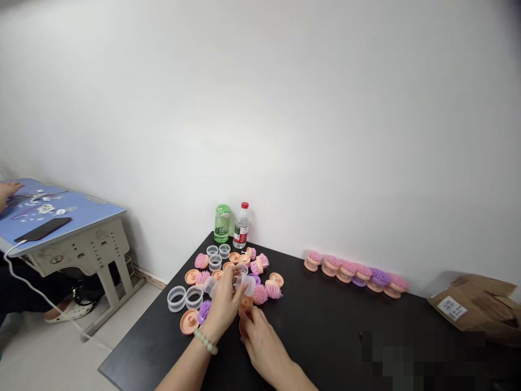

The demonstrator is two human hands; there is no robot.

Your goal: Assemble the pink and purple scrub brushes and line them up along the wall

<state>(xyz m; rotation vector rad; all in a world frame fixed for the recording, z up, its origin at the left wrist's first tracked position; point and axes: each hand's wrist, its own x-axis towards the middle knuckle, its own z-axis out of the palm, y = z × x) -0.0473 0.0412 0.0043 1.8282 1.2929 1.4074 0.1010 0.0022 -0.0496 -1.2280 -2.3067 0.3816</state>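
A clear plastic ring [248,283] is being pinched at frame centre by the left hand [223,307], while the curled right hand [261,347] is being pressed against an orange base [245,310]. Five loose rings [194,297] are being shown left of the hands, and seven brushes [345,269] are being shown lined up at right.

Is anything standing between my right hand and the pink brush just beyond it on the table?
Nothing visible does: only black tabletop lies between the right hand and the pink brush. The orange cap sits left of that gap, below the clear ring in the left hand.
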